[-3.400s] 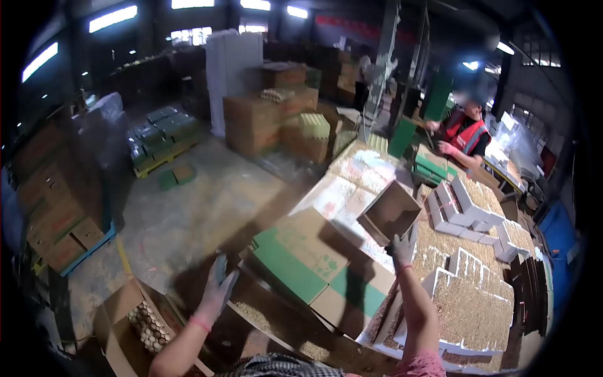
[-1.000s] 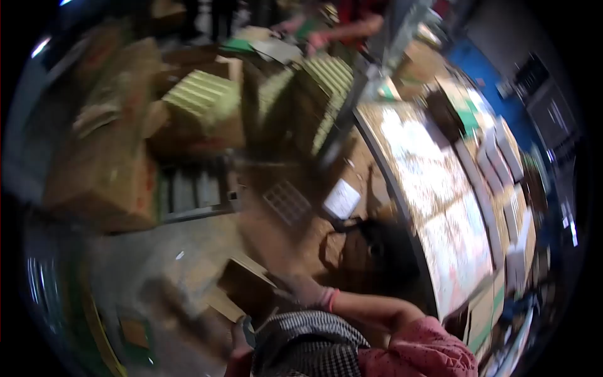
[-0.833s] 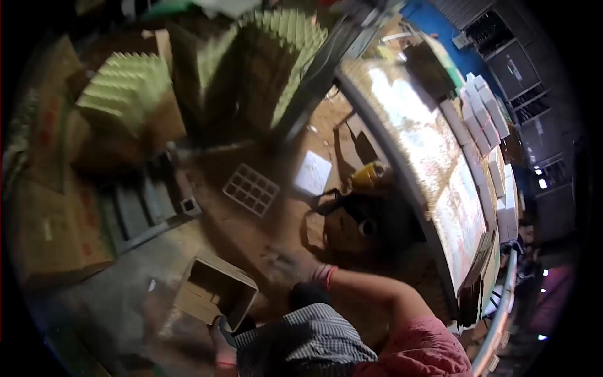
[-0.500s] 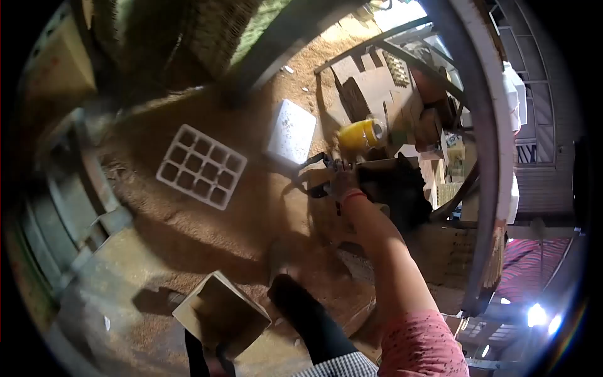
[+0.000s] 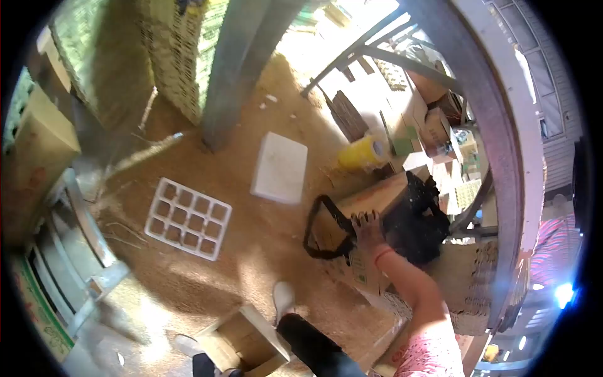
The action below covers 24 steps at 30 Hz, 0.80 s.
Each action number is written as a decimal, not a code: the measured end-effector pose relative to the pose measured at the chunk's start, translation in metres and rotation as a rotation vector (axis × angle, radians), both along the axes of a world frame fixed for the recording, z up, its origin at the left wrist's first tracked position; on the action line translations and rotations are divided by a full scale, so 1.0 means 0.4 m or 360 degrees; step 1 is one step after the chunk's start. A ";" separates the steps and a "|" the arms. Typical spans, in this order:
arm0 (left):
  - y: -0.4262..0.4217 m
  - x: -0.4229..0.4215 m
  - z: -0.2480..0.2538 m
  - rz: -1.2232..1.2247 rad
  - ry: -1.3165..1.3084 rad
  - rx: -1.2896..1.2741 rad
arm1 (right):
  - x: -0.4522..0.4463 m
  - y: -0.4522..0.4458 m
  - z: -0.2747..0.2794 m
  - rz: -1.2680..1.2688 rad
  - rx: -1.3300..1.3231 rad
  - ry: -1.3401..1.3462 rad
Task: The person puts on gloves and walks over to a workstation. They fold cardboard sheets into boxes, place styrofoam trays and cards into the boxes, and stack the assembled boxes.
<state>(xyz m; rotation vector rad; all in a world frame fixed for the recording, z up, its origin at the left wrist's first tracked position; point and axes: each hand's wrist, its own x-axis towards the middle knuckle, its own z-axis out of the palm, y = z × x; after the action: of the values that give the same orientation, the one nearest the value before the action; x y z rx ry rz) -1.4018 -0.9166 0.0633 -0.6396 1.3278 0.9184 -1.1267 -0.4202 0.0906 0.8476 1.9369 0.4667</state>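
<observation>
My right hand [image 5: 369, 231] reaches out over a closed cardboard carton [image 5: 336, 234], its fingers bent over a black bag [image 5: 411, 220]. The bag's strap [image 5: 312, 229] hangs in a loop to the left of the hand. At the bottom, an open cardboard box [image 5: 251, 336] is held tilted by my legs, with its inside showing. A dark shape on its near rim seems to be my left hand [image 5: 233, 372], mostly cut off by the frame. A yellow roll [image 5: 361, 154] lies just beyond the carton.
A white grid tray [image 5: 188, 218] and a white foam slab [image 5: 280, 168] lie on the sawdust-covered floor. A metal post [image 5: 229, 81] and stacked egg trays [image 5: 176, 63] stand ahead. A metal frame [image 5: 496, 125] rises on the right, and rails [image 5: 69, 251] stand at the left.
My view has shifted, and the floor things sit lower in it. The right hand has come back over the carton, with the strap now looped to its left. The open box has moved right.
</observation>
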 end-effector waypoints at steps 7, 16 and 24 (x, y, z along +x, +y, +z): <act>-0.017 -0.004 0.074 -0.0091 0.0000 0.0203 | -0.123 -0.040 0.092 -0.0258 -0.0220 -0.0112; -0.027 -0.131 0.311 -0.0284 0.0063 0.0491 | 0.313 -0.920 0.442 -0.1311 -0.0402 0.0864; 0.243 -0.278 0.961 -0.0948 0.1180 0.1219 | 0.558 -1.638 0.616 -0.2753 -0.0457 0.1103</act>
<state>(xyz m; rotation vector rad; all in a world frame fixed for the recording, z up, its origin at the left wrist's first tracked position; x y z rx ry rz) -1.5129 -0.8194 0.4477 0.7264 1.5129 1.0878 -0.9035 -1.0753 0.3369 2.1756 1.0223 -1.2040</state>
